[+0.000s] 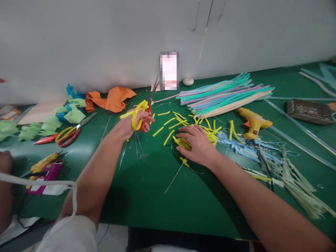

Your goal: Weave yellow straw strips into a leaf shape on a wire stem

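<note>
My left hand (131,122) is closed around scissors (150,101) with yellow and red handles; their dark blades point up and away. A yellow fuzzy strip sticks out to the left of that hand. To the right, my right hand (194,142) lies palm down with fingers stretched over a pile of short yellow pipe cleaner pieces (211,135); its palm side is hidden. More cut yellow pieces (169,120) are scattered between the hands. Just below my right hand lies a small yellow knotted piece (184,162) on a thin wire stem.
Behind lies a bundle of coloured pipe cleaners (225,95). A yellow glue gun (253,122) and blue tassels (244,145) are at right. At left are other scissors (72,134), orange cloth (115,99), a purple box (47,178) and another person's arm (5,192). A phone (169,70) leans on the wall.
</note>
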A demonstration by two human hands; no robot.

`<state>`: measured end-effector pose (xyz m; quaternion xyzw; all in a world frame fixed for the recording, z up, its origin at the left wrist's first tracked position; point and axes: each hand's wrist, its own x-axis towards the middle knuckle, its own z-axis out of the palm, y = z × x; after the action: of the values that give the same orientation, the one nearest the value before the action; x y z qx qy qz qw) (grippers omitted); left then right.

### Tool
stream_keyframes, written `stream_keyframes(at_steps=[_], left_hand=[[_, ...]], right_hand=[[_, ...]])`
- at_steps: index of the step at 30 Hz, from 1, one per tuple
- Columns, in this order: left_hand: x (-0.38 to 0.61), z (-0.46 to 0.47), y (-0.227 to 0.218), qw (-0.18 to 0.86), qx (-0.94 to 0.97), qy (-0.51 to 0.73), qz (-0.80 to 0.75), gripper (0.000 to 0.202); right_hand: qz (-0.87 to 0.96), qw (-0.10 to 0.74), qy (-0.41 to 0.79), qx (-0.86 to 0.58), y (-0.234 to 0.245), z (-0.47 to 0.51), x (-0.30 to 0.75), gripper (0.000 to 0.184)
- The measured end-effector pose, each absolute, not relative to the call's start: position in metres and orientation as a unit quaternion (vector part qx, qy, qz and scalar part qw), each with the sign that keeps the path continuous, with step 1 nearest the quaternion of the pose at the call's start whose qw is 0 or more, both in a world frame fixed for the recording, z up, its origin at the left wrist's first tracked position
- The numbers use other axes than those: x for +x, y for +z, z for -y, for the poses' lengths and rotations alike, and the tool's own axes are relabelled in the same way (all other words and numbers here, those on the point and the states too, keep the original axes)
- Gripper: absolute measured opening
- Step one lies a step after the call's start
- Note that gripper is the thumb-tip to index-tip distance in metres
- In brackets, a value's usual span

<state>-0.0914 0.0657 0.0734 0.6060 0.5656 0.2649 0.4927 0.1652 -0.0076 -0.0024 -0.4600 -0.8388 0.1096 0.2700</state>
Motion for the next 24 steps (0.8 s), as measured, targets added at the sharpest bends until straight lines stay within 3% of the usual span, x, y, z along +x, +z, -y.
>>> stream_keyframes(at_steps=[2, 4, 9, 13, 15, 18, 22, 24], left_hand=[[-0.087, -0.065, 0.072, 0.598, 0.554, 0.267, -0.514, 0.040], [-0.083, -0.064, 0.071, 0.633, 0.535, 0.259, -0.496, 0.047], [-0.076, -0.055, 0.071, 0.566, 0.572, 0.280, -0.523, 0.062], [-0.074, -0.048, 0.081, 0.552, 0.619, 0.293, -0.476, 0.042], [-0.074, -0.045, 0.088, 0.509, 0.661, 0.283, -0.472, 0.027], [-0.074, -0.040, 0.096, 0.403, 0.703, 0.251, -0.529, 0.021], [-0.072, -0.033, 0.103, 0.149, 0.741, 0.153, -0.637, 0.035], [-0.072, -0.030, 0.107, 0.072, 0.741, 0.071, -0.663, 0.041]], right_hand=[[0.840, 0.271, 0.114, -0.456, -0.001, 0.008, 0.165, 0.034], [0.841, 0.271, 0.118, -0.453, 0.000, 0.008, 0.166, 0.034], [0.841, 0.265, 0.112, -0.458, -0.002, 0.009, 0.166, 0.032], [0.847, 0.243, 0.094, -0.464, -0.004, 0.009, 0.166, 0.028], [0.847, 0.242, 0.087, -0.465, -0.005, 0.010, 0.166, 0.021], [0.843, 0.254, 0.089, -0.465, -0.005, 0.010, 0.166, 0.013], [0.832, 0.280, 0.110, -0.466, -0.003, 0.010, 0.166, 0.011], [0.824, 0.290, 0.113, -0.473, 0.000, 0.010, 0.167, 0.010]])
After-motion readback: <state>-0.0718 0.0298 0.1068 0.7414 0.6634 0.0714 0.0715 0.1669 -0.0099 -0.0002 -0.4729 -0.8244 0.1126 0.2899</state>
